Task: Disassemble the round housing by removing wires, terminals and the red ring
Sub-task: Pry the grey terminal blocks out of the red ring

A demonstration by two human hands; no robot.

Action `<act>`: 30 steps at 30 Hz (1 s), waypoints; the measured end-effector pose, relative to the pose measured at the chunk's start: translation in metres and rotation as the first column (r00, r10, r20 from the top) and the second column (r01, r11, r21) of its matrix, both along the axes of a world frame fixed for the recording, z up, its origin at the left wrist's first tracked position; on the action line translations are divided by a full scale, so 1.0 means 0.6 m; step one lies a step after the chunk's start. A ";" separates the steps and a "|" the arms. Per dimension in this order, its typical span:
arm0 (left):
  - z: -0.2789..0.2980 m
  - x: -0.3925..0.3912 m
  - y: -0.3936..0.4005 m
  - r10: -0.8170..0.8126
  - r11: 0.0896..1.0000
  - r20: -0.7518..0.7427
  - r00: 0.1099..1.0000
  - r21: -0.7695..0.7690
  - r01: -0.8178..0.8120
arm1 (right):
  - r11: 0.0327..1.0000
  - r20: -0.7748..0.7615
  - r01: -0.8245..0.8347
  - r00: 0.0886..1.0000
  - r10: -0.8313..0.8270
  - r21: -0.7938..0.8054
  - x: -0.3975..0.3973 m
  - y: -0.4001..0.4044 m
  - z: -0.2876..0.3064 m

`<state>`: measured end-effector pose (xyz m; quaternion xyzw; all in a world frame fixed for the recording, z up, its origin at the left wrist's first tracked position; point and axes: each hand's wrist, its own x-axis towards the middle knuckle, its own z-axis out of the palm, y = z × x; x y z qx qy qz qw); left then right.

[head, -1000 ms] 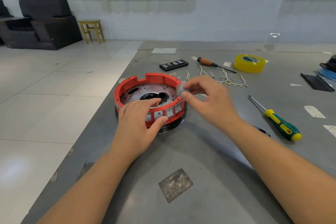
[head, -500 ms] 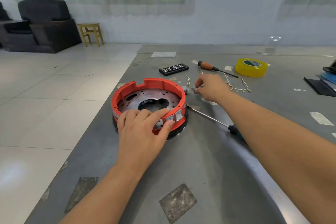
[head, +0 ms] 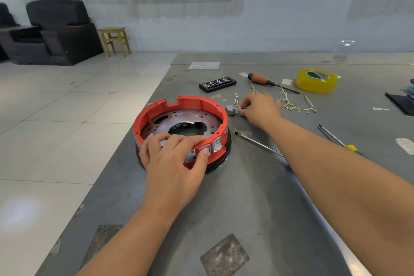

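Observation:
The round housing point(head: 179, 123) stands on the grey table, a red ring point(head: 190, 102) around a perforated metal plate on a black base. My left hand point(head: 172, 159) grips the ring's near rim, thumb on one of two grey rocker switches point(head: 216, 144). My right hand point(head: 259, 107) reaches past the housing and pinches a small grey switch point(head: 231, 110) resting on the table right of the ring. Loose white wires with brass terminals point(head: 298, 107) lie just beyond that hand.
A flat screwdriver point(head: 257, 143) lies under my right forearm, and a yellow-handled one point(head: 342, 141) further right. A bit case point(head: 217, 84), wooden-handled screwdriver point(head: 268, 82) and yellow tape roll point(head: 315, 80) sit at the back. The table's left edge runs close to the housing.
My right hand carried the small grey switch away from the ring's right side and lowered it onto the table beside the wires. My left hand stayed on the near rim.

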<state>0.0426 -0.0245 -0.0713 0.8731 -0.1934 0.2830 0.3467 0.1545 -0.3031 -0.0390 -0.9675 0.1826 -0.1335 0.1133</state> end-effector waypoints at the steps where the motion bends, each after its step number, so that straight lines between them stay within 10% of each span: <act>1: 0.000 0.000 0.000 -0.004 1.000 -0.001 1.000 0.003 0.004 | 1.000 -0.008 -0.007 1.000 0.007 0.002 -0.002 -0.001 0.001; 8: 0.001 0.000 0.003 -0.010 0.999 0.002 1.000 0.036 0.010 | 0.989 0.040 -0.108 0.994 0.104 0.104 -0.053 0.003 0.029; 17: 0.005 -0.004 0.005 0.027 0.994 -0.003 1.000 0.102 -0.027 | 0.961 -0.301 -0.255 0.913 0.274 0.101 -0.226 -0.019 0.051; 30: 0.009 -0.028 0.019 0.033 0.992 -0.009 0.999 0.123 -0.031 | 0.945 -0.190 -0.215 0.967 0.171 -0.247 -0.315 -0.005 -0.010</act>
